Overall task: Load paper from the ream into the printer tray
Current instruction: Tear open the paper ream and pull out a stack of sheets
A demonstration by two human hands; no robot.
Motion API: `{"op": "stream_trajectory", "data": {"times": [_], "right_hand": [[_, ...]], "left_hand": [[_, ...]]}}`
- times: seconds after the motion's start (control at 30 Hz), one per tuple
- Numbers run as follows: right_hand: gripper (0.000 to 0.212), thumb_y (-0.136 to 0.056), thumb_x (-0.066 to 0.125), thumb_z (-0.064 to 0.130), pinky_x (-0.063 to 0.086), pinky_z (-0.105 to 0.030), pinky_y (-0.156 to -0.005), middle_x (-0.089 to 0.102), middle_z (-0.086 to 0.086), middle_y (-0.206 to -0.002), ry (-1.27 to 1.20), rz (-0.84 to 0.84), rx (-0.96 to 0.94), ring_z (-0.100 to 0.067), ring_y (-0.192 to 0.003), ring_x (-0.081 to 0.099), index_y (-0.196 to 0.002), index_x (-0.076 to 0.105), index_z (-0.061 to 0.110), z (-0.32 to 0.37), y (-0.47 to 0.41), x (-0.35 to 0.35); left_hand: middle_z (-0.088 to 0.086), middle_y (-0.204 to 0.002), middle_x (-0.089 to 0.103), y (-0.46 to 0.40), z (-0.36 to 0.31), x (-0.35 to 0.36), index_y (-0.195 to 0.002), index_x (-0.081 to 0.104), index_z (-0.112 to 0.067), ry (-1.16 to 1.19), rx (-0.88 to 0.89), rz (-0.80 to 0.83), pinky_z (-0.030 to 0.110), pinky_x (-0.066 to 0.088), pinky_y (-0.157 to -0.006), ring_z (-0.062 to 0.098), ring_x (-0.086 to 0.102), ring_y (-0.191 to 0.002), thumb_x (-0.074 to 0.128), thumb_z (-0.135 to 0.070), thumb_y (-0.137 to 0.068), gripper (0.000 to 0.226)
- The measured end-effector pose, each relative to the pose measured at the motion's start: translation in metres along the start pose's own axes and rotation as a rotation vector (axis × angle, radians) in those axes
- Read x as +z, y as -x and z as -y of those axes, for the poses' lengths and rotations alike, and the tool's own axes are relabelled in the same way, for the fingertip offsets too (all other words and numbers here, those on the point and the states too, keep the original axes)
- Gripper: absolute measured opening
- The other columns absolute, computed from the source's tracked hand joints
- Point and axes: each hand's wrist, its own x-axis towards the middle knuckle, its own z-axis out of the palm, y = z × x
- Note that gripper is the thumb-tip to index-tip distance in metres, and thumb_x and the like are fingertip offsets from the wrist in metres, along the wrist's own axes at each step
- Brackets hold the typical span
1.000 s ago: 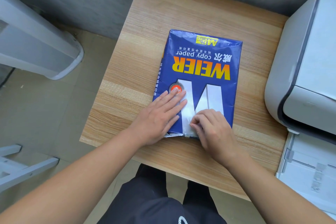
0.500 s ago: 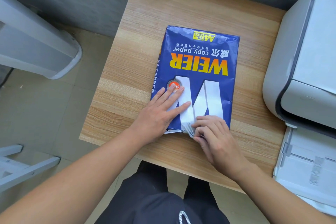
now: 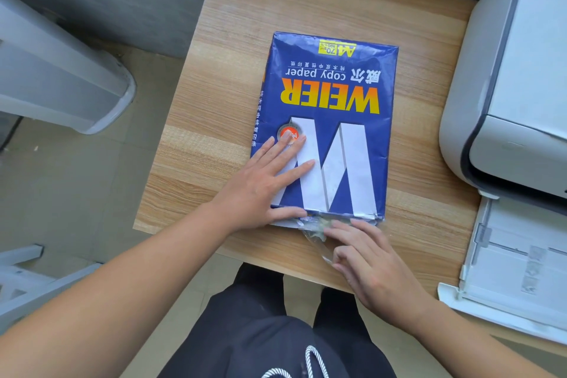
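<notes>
Wooden table (image 3: pixel 233 77): blue ream (image 3: pixel 331 95) flat, printer (image 3: pixel 503 95) at right.

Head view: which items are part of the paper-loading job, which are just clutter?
Job:
blue paper ream
clear tape strip
printer
open printer tray
left hand
right hand

Bystanders:
wooden table
white appliance
grey frame

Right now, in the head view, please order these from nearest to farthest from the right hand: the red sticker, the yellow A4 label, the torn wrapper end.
From the right hand:
1. Torn wrapper end, at its fingertips.
2. Red sticker, under the left hand's fingertips.
3. Yellow A4 label, at the ream's far edge.
</notes>
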Motion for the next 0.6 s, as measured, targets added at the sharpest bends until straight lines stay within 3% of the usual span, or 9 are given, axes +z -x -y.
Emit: {"op": "stream_trajectory", "data": {"times": [0.13, 0.3, 0.37, 0.47, 0.6], "right_hand": [[0.016, -0.103, 0.059, 0.018, 0.046, -0.045, -0.113, 0.072, -0.008, -0.131, 0.129, 0.04, -0.03, -0.024, -0.13, 0.065, -0.091, 0.068, 0.012, 0.004, 0.007, 0.021], [0.007, -0.096, 0.064, 0.011, 0.049, -0.041, -0.109, 0.074, -0.007, -0.121, 0.119, -0.015, 0.08, -0.026, -0.12, 0.069, -0.095, 0.071, 0.01, 0.018, 0.003, 0.031], [0.013, -0.091, 0.066, 0.013, 0.05, -0.039, -0.107, 0.075, -0.005, -0.115, 0.106, -0.025, 0.124, -0.024, -0.115, 0.07, -0.103, 0.071, 0.01, 0.025, -0.001, 0.027], [0.021, -0.09, 0.066, 0.015, 0.053, -0.037, -0.1, 0.074, -0.004, -0.102, 0.04, -0.088, 0.225, -0.024, -0.1, 0.07, -0.11, 0.071, 0.008, 0.032, -0.006, 0.022], [0.029, -0.088, 0.069, 0.012, 0.051, -0.034, -0.091, 0.074, -0.004, -0.097, -0.051, -0.217, 0.437, -0.022, -0.089, 0.059, -0.116, 0.069, 0.004, 0.04, -0.013, 0.018]], "left_hand": [[0.015, -0.174, 0.025, 0.001, 0.002, -0.004, -0.155, 0.051, -0.021, 0.015, 0.05, -0.006, 0.055, 0.016, -0.133, 0.038, 0.015, -0.163, 0.076, -0.058, -0.087, 0.082], [0.014, -0.16, 0.053, 0.002, -0.007, -0.006, -0.119, 0.074, -0.02, 0.04, 0.115, -0.054, 0.074, 0.029, -0.12, 0.048, 0.033, -0.155, 0.079, -0.041, -0.088, 0.038], [0.011, -0.154, 0.06, 0.002, -0.007, -0.006, -0.104, 0.075, -0.019, 0.054, 0.147, -0.086, 0.076, 0.028, -0.119, 0.046, 0.04, -0.153, 0.075, -0.037, -0.091, 0.022], [0.004, -0.145, 0.068, 0.004, -0.008, -0.009, -0.09, 0.073, -0.016, 0.118, 0.147, -0.117, 0.075, 0.026, -0.121, 0.04, 0.046, -0.15, 0.069, -0.035, -0.095, 0.02], [-0.006, -0.132, 0.076, 0.009, -0.012, -0.016, -0.092, 0.071, -0.016, 0.35, -0.012, -0.091, 0.067, 0.023, -0.127, 0.027, 0.051, -0.148, 0.073, -0.027, -0.094, 0.011]]}}
